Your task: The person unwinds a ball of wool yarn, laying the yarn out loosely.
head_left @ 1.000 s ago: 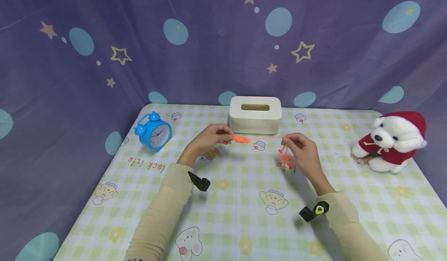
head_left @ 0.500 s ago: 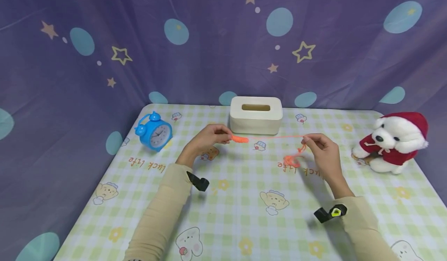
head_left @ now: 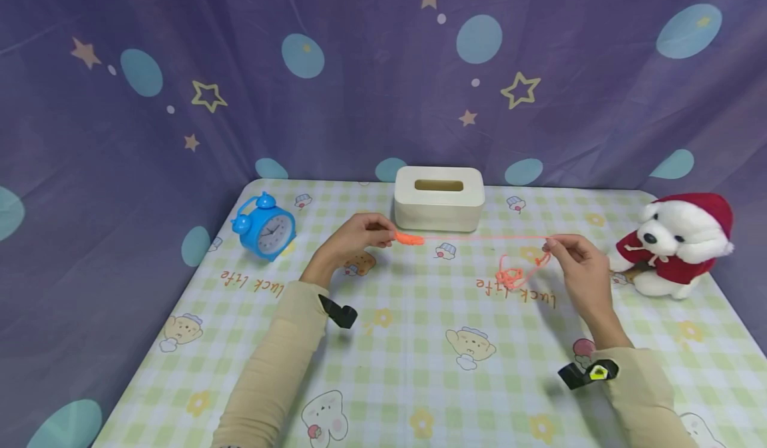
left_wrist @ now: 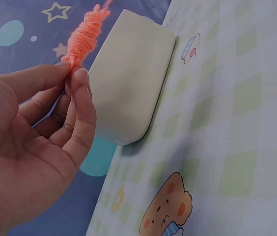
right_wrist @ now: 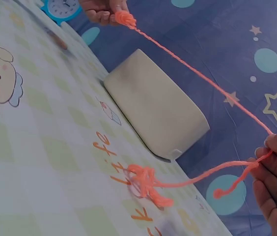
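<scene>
My left hand (head_left: 358,236) pinches one end of a small wound bundle of orange yarn (left_wrist: 84,39) between thumb and fingertips, raised in front of the tissue box. From the bundle a single yarn strand (right_wrist: 197,73) runs taut across to my right hand (head_left: 580,268), whose thumb and index finger pinch it. Below the right fingertips a short tail of yarn dangles. A loose yarn tangle (right_wrist: 146,182) hangs low over the printed tablecloth, joined to the right hand by a slack length.
A cream tissue box (head_left: 440,208) stands at the table's back, just behind the strand. At the left is a blue alarm clock (head_left: 266,227). A white plush dog (head_left: 674,241) in red hat and jacket sits at the right. The checkered tablecloth (head_left: 383,381) covers the table; a purple curtain hangs behind.
My right hand has moved right, away from the left, and the taut strand between them has grown longer. The loose tangle has shifted a little right. The left hand has barely moved.
</scene>
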